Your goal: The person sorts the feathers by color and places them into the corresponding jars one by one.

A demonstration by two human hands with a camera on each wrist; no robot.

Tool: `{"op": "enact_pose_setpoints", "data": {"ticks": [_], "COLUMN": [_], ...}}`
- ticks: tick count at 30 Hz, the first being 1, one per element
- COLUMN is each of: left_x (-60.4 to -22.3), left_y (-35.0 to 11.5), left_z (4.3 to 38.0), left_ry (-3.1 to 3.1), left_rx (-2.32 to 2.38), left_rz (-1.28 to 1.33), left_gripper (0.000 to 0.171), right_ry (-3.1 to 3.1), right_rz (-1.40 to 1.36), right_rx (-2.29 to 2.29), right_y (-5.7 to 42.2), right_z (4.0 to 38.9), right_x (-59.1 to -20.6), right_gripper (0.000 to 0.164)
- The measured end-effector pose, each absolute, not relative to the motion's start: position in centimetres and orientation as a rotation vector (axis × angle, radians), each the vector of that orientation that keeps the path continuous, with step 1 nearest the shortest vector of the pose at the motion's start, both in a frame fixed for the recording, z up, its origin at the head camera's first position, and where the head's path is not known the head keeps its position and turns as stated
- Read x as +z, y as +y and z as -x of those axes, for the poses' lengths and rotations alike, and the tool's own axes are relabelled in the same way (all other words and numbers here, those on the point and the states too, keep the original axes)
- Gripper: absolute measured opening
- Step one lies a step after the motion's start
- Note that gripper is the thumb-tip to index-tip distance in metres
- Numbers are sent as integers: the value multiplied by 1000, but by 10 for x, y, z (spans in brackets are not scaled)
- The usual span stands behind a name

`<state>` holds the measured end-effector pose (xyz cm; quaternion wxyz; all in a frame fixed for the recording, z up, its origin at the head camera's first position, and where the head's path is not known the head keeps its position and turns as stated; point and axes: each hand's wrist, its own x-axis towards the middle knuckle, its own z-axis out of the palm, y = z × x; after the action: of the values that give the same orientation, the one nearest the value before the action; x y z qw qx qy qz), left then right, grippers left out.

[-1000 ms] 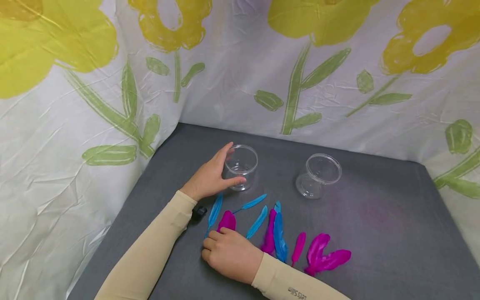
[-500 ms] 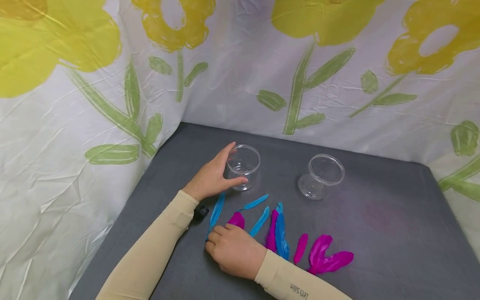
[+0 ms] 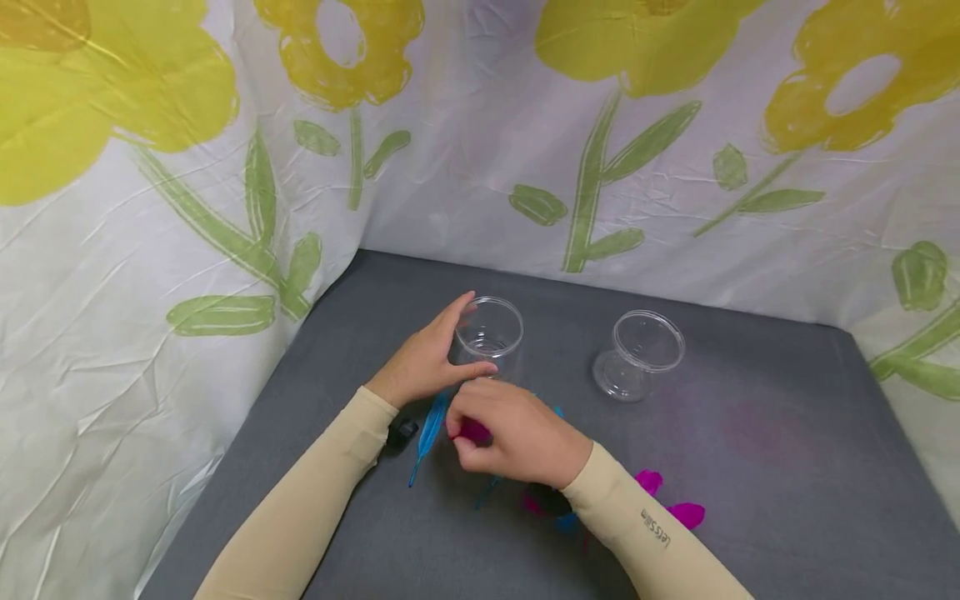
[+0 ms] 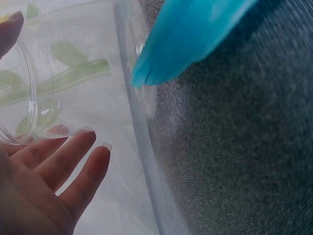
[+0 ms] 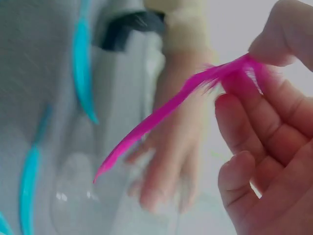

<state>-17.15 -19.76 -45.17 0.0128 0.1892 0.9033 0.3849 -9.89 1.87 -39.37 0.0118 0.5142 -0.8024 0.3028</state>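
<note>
My left hand [image 3: 423, 358] holds the near-left clear plastic jar [image 3: 510, 364], thumb in front and fingers round its far side. Seen in the left wrist view, the fingers [image 4: 80, 181] lie along the jar wall [image 4: 88, 93] close to its rim. Just in front of the jar, my right hand [image 3: 517, 429] pinches a magenta feather [image 5: 151, 117] between thumb and fingertips. The feather's tip points away from the hand in the right wrist view. Beside the left wrist lies a blue feather [image 3: 430, 429]. My right hand and forearm hide most other feathers.
A second clear jar [image 3: 649, 342] stands to the right on the grey cloth [image 3: 787, 467]. Magenta feathers [image 3: 686, 515] show past the right sleeve [image 3: 652, 525]. A white curtain [image 3: 465, 192] with yellow flowers closes off the back and left side.
My right hand has lifted from the feathers on the cloth and moved up and right toward the left jar, carrying the magenta feather. The left hand has stayed at the jar.
</note>
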Motion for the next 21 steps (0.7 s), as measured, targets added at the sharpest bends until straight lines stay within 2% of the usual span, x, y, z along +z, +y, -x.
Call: {"op": "enact_pose_setpoints", "data": {"ticks": [4, 8, 16, 21], "left_x": [-451, -451, -453, -450], "left_y": [-198, -198, -196, -195], "left_z": [171, 170, 167, 169], "left_ry": [2835, 2832, 2820, 2842], "left_rx": [1176, 1156, 1171, 1180], "left_rz": [-580, -563, -544, -573], "left_gripper": [109, 112, 115, 116], "right_ry": [-2478, -2456, -2451, -2421], "right_rz": [-1465, -1273, -1050, -925], "right_rx": [1264, 1526, 1694, 1711], "right_y": [36, 48, 57, 56], "right_z": [119, 135, 157, 164], "right_x": [-376, -367, -354, -342], "right_gripper": [14, 15, 14, 5]}}
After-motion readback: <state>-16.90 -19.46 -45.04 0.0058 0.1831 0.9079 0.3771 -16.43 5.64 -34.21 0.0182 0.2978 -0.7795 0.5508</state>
